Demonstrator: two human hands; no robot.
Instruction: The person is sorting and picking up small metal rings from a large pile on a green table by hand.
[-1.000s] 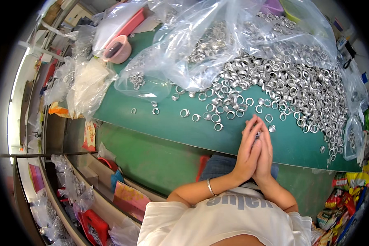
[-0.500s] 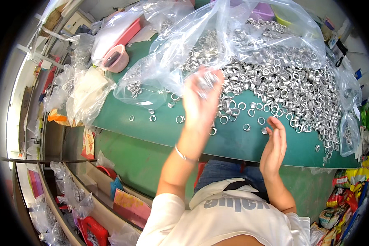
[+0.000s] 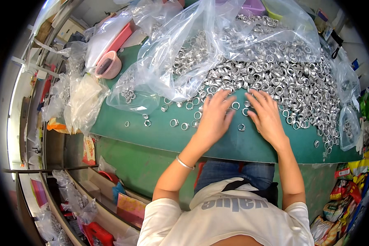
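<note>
A wide pile of silver-coloured metal rings covers the right and back of the green table. At its near edge, my left hand lies palm down with fingers apart, slightly blurred; a bangle circles that wrist. Beside it my right hand is spread, its fingertips at the front rings of the pile. Neither hand visibly grips anything, though what lies beneath the fingers is hidden. A few loose rings sit between and around the hands, among them one ring nearer me.
A large clear plastic bag drapes over the pile's left and back, with rings in it. Left of it stand a pink cup and a red tray. Purple basins stand behind. Shelves with bagged goods fill the lower left.
My left hand, which held a clump of rings up by the bag, has come down to the table, fingers opened and rings released. My right hand has reached forward to the pile.
</note>
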